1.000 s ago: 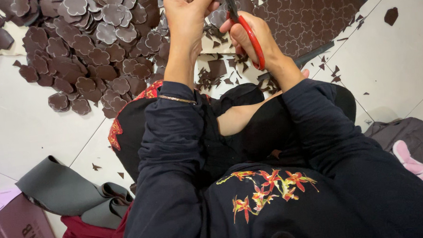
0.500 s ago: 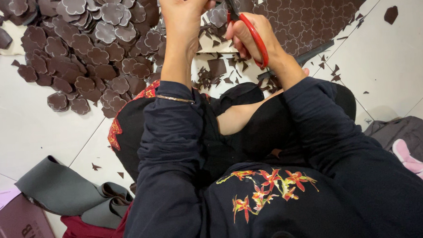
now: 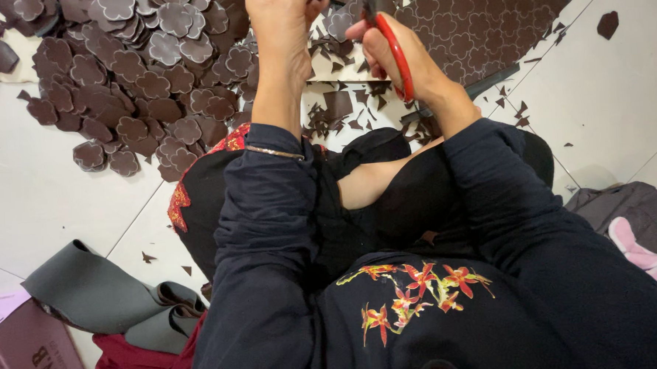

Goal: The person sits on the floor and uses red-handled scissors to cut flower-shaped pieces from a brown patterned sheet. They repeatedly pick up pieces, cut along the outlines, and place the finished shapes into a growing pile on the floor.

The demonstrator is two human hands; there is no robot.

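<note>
Red-handled scissors [image 3: 397, 56], far centre above the lap, are grasped by the right hand [image 3: 393, 52]. The left hand [image 3: 280, 17] pinches a piece cut off by the frame edge. A brown flower cutouts pile [image 3: 132, 75] lies far left on the tiled floor [image 3: 33, 190]; a marked brown sheet [image 3: 484, 23] far right.

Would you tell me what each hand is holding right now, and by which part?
The right hand holds red-handled scissors by the handle loops. The left hand is closed at the frame's top edge; what it grips cannot be told.
</note>
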